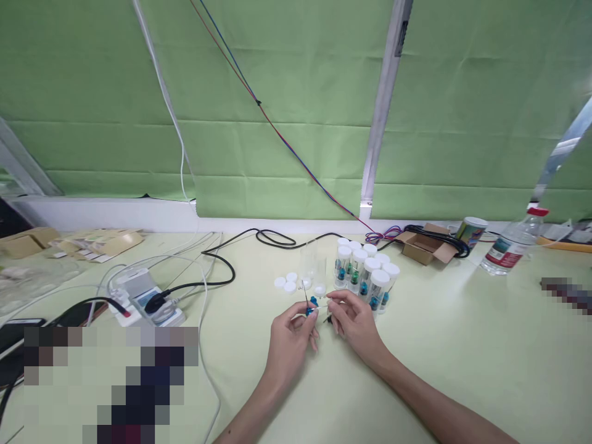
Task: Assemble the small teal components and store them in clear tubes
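My left hand [292, 330] is closed in a pinch on a small blue part [311, 310], from which a thin dark wire sticks up. A thin pale strip [320, 307] runs from this part to the fingertips of my right hand [350, 317], which pinch its end. Something small and black [330, 319] shows at the right fingers; whether it is held I cannot tell. Just beyond the hands stand clear empty tubes [320, 274] and loose white caps [290, 286]. Several white-capped vials [380, 285] with blue or green parts inside are grouped to the right.
A power strip [157, 302] with plugs and cables lies on the left. Toward the back right are an open cardboard box [426, 246] with black cable, a can [472, 231] and a water bottle [514, 243]. A black cable [272, 237] crosses the table's back.
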{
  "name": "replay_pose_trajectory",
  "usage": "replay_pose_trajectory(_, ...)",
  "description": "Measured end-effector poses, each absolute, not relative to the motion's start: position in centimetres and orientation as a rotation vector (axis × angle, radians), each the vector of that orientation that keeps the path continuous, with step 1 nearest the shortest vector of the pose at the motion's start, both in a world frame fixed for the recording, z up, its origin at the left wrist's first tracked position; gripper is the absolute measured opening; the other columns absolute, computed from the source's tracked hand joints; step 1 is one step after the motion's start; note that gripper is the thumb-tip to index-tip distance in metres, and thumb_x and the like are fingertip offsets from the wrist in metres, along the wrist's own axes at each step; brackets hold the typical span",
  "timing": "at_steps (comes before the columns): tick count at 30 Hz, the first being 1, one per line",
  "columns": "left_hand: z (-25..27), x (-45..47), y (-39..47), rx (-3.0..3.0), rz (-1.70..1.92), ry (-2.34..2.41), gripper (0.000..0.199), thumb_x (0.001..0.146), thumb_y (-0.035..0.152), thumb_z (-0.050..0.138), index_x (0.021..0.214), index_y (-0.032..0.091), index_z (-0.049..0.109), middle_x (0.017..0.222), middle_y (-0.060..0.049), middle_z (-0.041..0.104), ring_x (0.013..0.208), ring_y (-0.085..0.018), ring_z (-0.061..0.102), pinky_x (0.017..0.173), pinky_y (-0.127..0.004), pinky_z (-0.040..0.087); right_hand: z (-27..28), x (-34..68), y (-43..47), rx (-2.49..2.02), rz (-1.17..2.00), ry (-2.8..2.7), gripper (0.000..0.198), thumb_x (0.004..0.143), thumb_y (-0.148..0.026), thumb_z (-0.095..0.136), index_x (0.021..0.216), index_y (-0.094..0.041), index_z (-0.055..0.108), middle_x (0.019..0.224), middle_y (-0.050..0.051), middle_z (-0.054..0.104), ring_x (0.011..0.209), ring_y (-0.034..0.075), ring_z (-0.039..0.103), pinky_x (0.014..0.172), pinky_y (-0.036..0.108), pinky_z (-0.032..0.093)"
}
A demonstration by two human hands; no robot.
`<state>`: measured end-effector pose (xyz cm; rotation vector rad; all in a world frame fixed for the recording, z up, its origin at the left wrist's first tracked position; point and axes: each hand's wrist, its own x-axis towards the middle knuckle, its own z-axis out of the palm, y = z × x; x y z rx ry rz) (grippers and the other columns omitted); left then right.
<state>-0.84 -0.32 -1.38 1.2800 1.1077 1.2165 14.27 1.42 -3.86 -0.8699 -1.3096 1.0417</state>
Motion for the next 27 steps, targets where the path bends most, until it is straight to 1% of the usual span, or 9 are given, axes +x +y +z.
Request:
replay_pose_trajectory(4,-1.43,-0.88,-0.23,1.279,1.213,1.103,0.030,0.078,0.042,0.067,0.093,0.015,0.063,0.053,0.004,0.056,0.042,-0.011,0.050,0.045,-0.023,0.044,-3.99,14.34,1.51,-0.875,1.030,-1.311,0.021,0.088,-0.038,0.062,0.094,-0.018,0.062,0.052,-0.006,0.049,0.041,0.008,0.042,0.041,0.021,0.035)
replay_pose_trajectory(11,-1.51,-0.91,-0.22,1.291,1.199,1.104,0.030,0.079,0.042,0.066,0.092,0.015,0.064,0.052,0.003,0.056,0.042,-0.011,0.051,0.046,-0.023,0.043,-4.07,14.29,1.56,-0.855,1.024,-1.309,0.019,0.088,-0.037,0.062,0.089,-0.018,0.060,0.051,-0.007,0.048,0.040,0.007,0.041,0.040,0.020,0.032)
replay_pose_trajectory(17,-1.32,-0.93,-0.31,1.293,1.202,1.110,0.030,0.078,0.041,0.067,0.092,0.015,0.065,0.051,0.003,0.055,0.041,-0.011,0.050,0.046,-0.023,0.044,-4.23,14.22,1.66,-0.840,1.027,-1.295,0.020,0.088,-0.037,0.062,0.085,-0.018,0.059,0.055,-0.006,0.049,0.042,0.007,0.043,0.040,0.020,0.033)
replay_pose_trajectory(27,-1.41,-0.86,-0.29,1.296,1.198,1.112,0.031,0.079,0.041,0.066,0.095,0.015,0.064,0.051,0.004,0.056,0.042,-0.011,0.051,0.047,-0.023,0.044,-4.09,14.16,1.39,-0.895,0.996,-1.287,0.024,0.089,-0.038,0.061,0.077,-0.018,0.056,0.053,-0.006,0.050,0.040,0.006,0.043,0.039,0.019,0.033)
